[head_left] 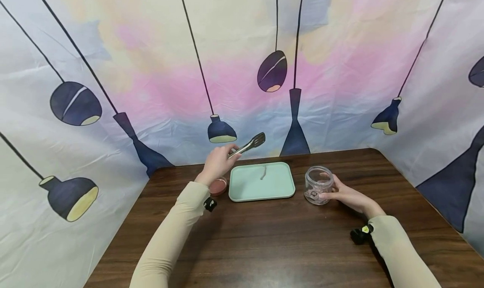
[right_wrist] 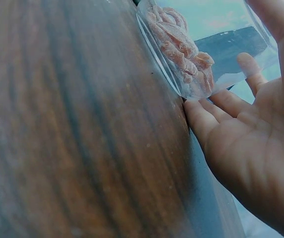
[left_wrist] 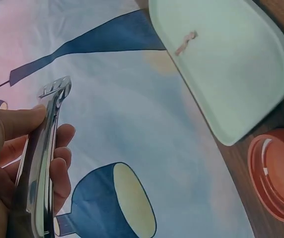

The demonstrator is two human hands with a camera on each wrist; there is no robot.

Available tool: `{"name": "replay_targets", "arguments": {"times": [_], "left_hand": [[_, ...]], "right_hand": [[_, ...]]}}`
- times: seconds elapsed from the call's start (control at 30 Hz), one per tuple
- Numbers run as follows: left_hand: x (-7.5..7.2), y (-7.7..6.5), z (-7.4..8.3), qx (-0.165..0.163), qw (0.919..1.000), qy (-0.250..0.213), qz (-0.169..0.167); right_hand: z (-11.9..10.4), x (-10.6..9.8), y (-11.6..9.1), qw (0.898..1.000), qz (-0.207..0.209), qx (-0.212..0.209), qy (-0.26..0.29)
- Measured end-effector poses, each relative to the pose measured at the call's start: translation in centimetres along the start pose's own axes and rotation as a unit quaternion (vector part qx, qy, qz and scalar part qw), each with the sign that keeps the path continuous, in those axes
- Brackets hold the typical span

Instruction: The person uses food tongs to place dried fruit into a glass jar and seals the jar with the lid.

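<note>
My left hand (head_left: pixel 220 162) grips a pair of metal tongs (left_wrist: pixel 40 163), raised over the left back corner of the tray, tips pointing up and to the right. A pale green tray (head_left: pixel 243 191) lies on the table, with one thin, pinkish-brown twisted strip (head_left: pixel 263 173) on it. To the right of the tray stands a clear open jar (head_left: pixel 319 182). My right hand (head_left: pixel 349 196) holds it from the right, thumb at the front and fingers around the far side. Several pinkish twisted strips (right_wrist: pixel 179 47) lie at the jar's bottom.
A reddish round lid (left_wrist: pixel 283 173) lies on the table just left of the tray, partly behind my left wrist in the head view. The dark wooden table (head_left: pixel 257 246) ends at a printed cloth backdrop (head_left: pixel 242 90) close behind the tray.
</note>
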State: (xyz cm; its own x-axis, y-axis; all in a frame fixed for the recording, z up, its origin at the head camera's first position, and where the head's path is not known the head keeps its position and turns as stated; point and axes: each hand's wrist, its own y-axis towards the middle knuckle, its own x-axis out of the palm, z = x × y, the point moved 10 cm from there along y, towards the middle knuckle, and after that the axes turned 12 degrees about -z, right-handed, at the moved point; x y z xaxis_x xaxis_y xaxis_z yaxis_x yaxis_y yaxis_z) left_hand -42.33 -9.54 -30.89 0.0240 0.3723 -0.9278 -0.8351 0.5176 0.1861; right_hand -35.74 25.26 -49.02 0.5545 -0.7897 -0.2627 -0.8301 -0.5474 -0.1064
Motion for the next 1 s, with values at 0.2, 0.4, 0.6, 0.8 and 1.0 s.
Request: {"name": "replay_targets", "arguments": {"times": [0.2,0.4,0.6,0.8,1.0], "left_hand": [[0.6,-0.1,-0.2,-0.006,0.9999,0.011,-0.009],[2.9,-0.3,-1.0,-0.026,0.9989,0.019,-0.036],[5.3,-0.2,-1.9,-0.061,0.9956,-0.015,-0.069],[7.5,-0.1,-2.5,-0.094,0.9900,-0.040,-0.098],[9.6,0.0,-2.8,-0.108,0.9857,-0.039,-0.123]], "right_hand": [[0.0,-0.1,0.0,1.000,-0.001,0.002,0.000],[-0.1,-0.1,0.0,1.000,0.002,0.001,0.000],[0.0,0.1,-0.1,1.000,0.003,0.006,-0.002],[0.0,0.0,-0.1,1.000,0.004,0.003,-0.006],[0.2,-0.1,0.0,1.000,0.004,0.005,-0.004]]}}
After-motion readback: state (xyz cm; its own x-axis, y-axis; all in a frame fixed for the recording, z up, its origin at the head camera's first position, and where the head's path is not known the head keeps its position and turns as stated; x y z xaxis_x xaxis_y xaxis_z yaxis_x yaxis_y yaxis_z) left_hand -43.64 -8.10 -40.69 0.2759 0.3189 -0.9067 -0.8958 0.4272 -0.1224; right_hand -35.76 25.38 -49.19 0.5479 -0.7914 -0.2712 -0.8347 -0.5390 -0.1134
